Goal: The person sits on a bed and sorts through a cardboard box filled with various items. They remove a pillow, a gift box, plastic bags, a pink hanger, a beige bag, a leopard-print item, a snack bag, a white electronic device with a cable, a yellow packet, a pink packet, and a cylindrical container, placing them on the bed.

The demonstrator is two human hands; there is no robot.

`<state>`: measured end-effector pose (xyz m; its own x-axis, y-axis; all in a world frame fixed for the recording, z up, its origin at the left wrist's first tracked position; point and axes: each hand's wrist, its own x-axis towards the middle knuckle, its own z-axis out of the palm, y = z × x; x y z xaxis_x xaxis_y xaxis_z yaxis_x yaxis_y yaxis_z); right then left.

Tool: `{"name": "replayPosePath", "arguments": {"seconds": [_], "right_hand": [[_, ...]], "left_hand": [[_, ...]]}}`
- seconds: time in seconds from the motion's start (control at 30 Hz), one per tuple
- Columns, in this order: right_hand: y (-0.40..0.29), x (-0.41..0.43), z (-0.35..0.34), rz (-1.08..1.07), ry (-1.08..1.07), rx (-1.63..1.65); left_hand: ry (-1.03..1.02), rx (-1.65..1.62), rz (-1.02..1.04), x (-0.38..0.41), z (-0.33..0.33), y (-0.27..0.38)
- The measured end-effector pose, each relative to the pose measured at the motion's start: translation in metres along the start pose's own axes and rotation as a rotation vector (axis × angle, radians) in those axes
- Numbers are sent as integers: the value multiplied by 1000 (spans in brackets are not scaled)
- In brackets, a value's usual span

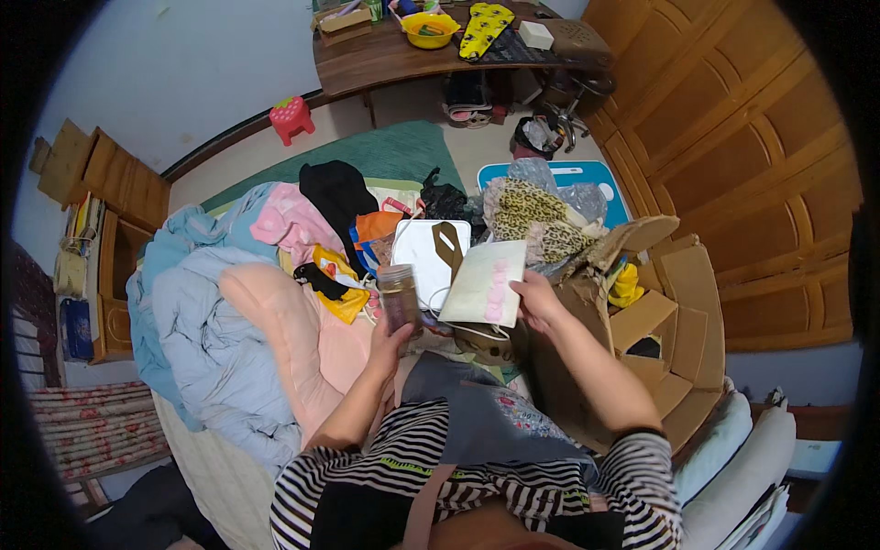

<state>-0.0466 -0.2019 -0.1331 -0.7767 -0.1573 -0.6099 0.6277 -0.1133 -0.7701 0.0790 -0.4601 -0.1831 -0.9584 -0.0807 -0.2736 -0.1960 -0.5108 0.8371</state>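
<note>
My left hand (389, 347) grips a clear jar (399, 299) with a pale lid, held upright; what fills it is hard to make out. In my right hand (540, 302) is a thin, pale rectangular booklet or card (485, 282) with a pink strip on it, pinched at its right edge. Behind both lies a white flat box-like object (423, 251) with a brown strap (447, 249) across it. A white cord (496, 335) shows under the booklet. Left of the jar is a yellow plastic bag (344, 306) with a black item on it.
A large open cardboard box (574, 344) stands at my right, holding smaller cartons. Bedding (213, 350) and a pink cushion (265, 302) lie at left. Leopard-print cloth (526, 210) and plastic bags rest by a blue board (592, 175). Beyond are a red stool (291, 120) and a desk (385, 62).
</note>
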Motion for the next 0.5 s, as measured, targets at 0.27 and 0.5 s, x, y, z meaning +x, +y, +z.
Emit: {"name": "replayPosePath", "arguments": {"seconds": [0.27, 0.5], "right_hand": [[-262, 175, 186, -255, -266, 53], [-170, 87, 244, -595, -550, -334]], "left_hand": [[150, -159, 88, -17, -50, 11], [41, -135, 69, 10, -46, 23]]}}
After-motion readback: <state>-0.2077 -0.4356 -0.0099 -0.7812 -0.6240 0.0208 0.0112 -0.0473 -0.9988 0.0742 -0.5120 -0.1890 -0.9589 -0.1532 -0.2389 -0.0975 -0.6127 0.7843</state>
